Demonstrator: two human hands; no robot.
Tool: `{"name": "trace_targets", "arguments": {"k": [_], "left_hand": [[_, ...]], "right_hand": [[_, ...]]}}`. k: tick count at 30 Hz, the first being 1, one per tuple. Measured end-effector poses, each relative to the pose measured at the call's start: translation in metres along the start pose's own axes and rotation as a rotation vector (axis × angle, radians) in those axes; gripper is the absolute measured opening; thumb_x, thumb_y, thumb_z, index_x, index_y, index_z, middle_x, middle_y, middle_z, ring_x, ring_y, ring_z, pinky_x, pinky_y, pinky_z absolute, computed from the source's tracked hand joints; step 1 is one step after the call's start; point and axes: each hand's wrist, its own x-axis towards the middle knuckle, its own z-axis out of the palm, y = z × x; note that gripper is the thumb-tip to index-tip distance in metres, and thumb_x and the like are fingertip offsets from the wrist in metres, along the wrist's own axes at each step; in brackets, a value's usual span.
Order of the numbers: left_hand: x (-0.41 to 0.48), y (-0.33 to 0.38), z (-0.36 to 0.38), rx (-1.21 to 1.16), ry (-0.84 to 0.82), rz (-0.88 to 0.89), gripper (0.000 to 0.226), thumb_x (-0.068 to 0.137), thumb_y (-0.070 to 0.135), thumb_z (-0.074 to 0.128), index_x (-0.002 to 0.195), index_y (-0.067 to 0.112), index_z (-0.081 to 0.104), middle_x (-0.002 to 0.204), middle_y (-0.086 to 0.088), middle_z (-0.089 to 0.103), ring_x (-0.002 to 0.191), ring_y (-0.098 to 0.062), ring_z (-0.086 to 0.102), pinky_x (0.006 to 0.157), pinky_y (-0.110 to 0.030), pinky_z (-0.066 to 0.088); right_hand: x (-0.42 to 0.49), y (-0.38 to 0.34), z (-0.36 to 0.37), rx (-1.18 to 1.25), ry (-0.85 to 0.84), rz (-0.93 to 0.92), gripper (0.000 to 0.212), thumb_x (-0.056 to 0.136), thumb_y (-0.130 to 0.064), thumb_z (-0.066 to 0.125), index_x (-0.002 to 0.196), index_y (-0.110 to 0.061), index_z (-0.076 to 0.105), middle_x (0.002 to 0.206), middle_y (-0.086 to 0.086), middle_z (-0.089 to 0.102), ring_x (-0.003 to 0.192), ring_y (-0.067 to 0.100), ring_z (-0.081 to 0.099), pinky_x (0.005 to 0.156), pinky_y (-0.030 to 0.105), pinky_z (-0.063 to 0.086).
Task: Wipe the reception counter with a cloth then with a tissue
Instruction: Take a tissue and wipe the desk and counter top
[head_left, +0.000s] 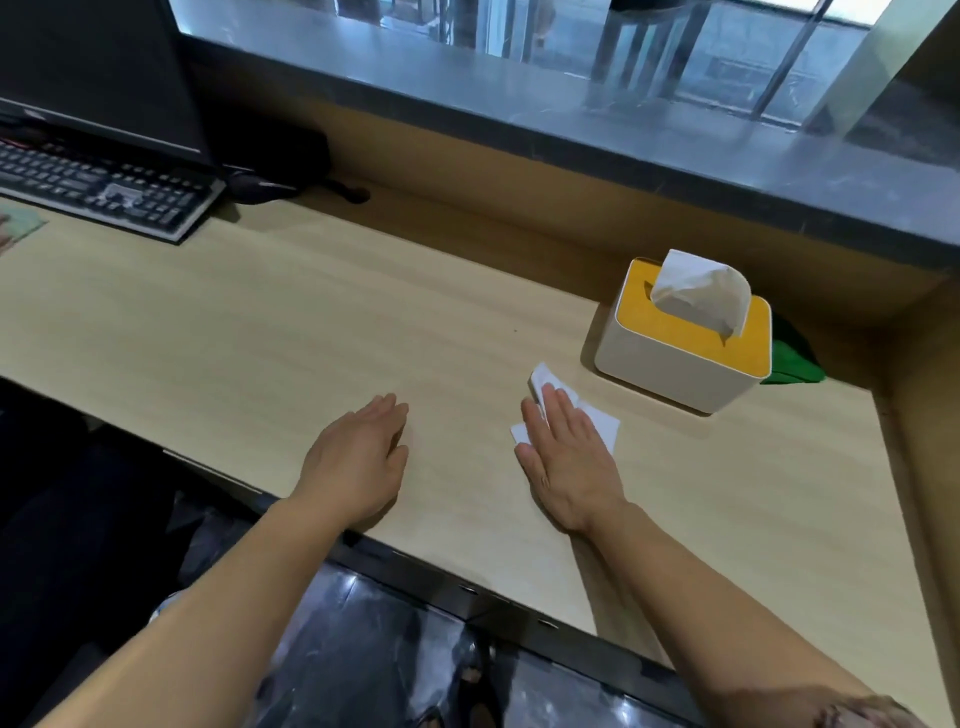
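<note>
My right hand (569, 460) lies flat with straight fingers on a white tissue (602, 421), pressing it onto the light wooden counter (260, 332). My left hand (358, 457) rests flat on the bare counter about a hand's width to the left, holding nothing. Just beyond the tissue stands a white tissue box with a yellow lid (685, 343), a fresh tissue sticking up from its slot. A green cloth (795, 364) lies behind the box at the right, mostly hidden by it.
A black keyboard (104, 187) and a dark monitor (93, 67) stand at the far left, with a black pouch (270, 166) beside them. A raised grey stone ledge (519, 109) runs along the back. A wooden side wall (930, 415) closes the counter on the right.
</note>
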Motion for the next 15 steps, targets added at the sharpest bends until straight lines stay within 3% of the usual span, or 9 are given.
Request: {"name": "trace_targets", "arguments": {"k": [3,6,10,13,15], "left_hand": [[-0.016,-0.016,0.0,-0.003,-0.005,-0.084,0.055,0.099,0.025,0.041,0.151,0.015,0.023,0.159,-0.001,0.017,0.146,-0.013,0.015,0.117,-0.028,0.014],[-0.03,-0.025,-0.001,-0.01,-0.008,-0.122,0.056,0.099,0.025,0.041,0.151,0.015,0.024,0.159,-0.002,0.018,0.146,-0.014,0.016,0.118,-0.029,0.016],[-0.038,-0.034,-0.005,-0.011,0.008,-0.154,0.055,0.099,0.025,0.04,0.151,0.014,0.024,0.159,-0.003,0.018,0.146,-0.016,0.016,0.118,-0.031,0.017],[-0.037,-0.039,-0.005,-0.025,0.034,-0.162,0.055,0.099,0.022,0.04,0.15,0.012,0.024,0.158,-0.004,0.018,0.146,-0.016,0.016,0.118,-0.029,0.015],[-0.034,-0.042,-0.003,-0.044,0.052,-0.158,0.054,0.098,0.02,0.042,0.149,0.011,0.026,0.158,-0.005,0.02,0.146,-0.017,0.017,0.118,-0.03,0.015]], "right_hand": [[-0.015,-0.011,0.004,0.019,-0.027,-0.131,0.085,0.085,-0.063,-0.02,0.152,-0.013,-0.003,0.157,0.0,-0.018,0.146,0.016,-0.018,0.12,0.034,-0.006],[-0.043,-0.037,0.01,0.036,-0.117,-0.416,0.071,0.097,-0.054,0.0,0.153,-0.011,0.004,0.158,0.002,-0.013,0.147,0.019,-0.015,0.117,0.03,-0.011],[-0.041,-0.043,0.013,-0.069,-0.135,-0.668,0.061,0.103,-0.045,0.014,0.153,-0.01,0.011,0.16,0.007,0.004,0.148,0.021,-0.002,0.117,0.031,-0.003],[-0.007,-0.043,0.002,-0.064,-0.179,-0.696,0.067,0.098,-0.051,0.003,0.153,-0.013,0.002,0.16,0.001,-0.007,0.148,0.015,-0.012,0.118,0.028,-0.009],[0.024,-0.042,-0.001,-0.071,-0.124,-0.61,0.075,0.093,-0.056,-0.005,0.153,-0.012,0.005,0.159,0.0,-0.009,0.148,0.015,-0.011,0.116,0.025,-0.012]]}}
